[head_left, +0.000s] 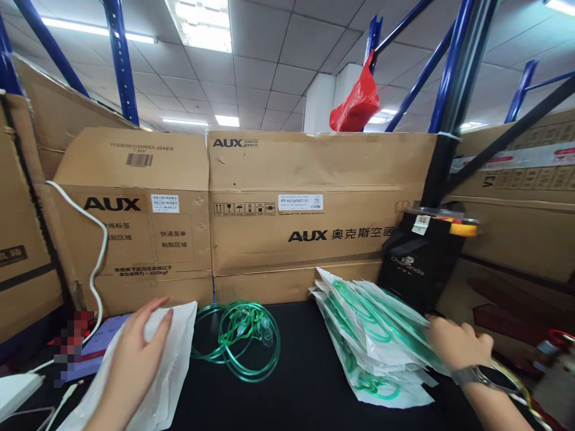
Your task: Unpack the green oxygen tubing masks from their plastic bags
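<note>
- My left hand lies flat, fingers spread, on a white paper pouch at the near left of the black counter; this grip is open and pressing down, closed around nothing.
- My right hand, a watch on its wrist, rests on the near right edge of a fanned stack of sealed pouches; whether the fingers pinch the top pouch or only touch it I cannot tell.
- Between the two hands, just right of the white pouch and apart from the stack, lies a loose coil of green tubing with a clear mask at its middle. It is nearer my left hand, lying to that hand's right and slightly farther back.
- The coil spreads wider than deep, its long axis running left to right across the counter; the tubing is translucent green, looped several times and unbagged.
- The stacked pouches show the same green loops through clear film, and their long sides run away from me, toward the back left.
- Behind, a black paper bag stands against a wall of cardboard cartons; a white cable hangs at left.
</note>
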The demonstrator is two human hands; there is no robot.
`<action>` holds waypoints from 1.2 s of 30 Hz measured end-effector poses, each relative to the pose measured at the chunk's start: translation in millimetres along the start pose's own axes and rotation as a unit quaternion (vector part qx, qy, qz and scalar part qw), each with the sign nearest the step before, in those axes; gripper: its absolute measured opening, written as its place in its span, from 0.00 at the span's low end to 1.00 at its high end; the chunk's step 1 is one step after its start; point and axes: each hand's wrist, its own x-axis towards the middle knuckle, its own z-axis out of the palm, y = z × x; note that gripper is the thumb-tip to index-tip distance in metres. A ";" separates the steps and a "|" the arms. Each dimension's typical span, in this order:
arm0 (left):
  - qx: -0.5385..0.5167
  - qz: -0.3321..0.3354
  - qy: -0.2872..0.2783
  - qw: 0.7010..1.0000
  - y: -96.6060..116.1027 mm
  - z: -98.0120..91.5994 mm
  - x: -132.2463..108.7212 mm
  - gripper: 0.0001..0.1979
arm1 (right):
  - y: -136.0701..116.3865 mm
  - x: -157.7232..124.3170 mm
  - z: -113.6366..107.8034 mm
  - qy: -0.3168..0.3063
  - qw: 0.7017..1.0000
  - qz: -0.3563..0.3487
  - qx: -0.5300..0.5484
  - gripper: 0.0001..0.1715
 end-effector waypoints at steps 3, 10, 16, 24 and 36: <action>0.002 -0.013 -0.032 0.999 -22.0 26.6 -6.5 0.22 | 6.4 3.1 2.1 -0.002 1.000 -0.015 0.020 0.21; -0.105 -0.075 -0.098 0.987 -30.3 40.0 -28.5 0.21 | -42.0 -15.8 -69.2 0.234 0.965 -0.074 0.088 0.22; -0.331 -0.165 -0.173 0.913 -7.0 36.5 -29.8 0.20 | -138.6 -32.2 -111.2 0.307 0.865 -0.319 0.235 0.34; -0.376 -0.296 -0.252 0.841 1.8 46.9 -44.7 0.24 | -217.2 -66.5 -62.3 0.265 0.819 -0.400 0.315 0.33; -0.471 -0.347 -0.328 0.742 0.0 43.3 -53.3 0.21 | -213.1 -84.8 -50.8 0.286 0.800 -0.406 0.338 0.27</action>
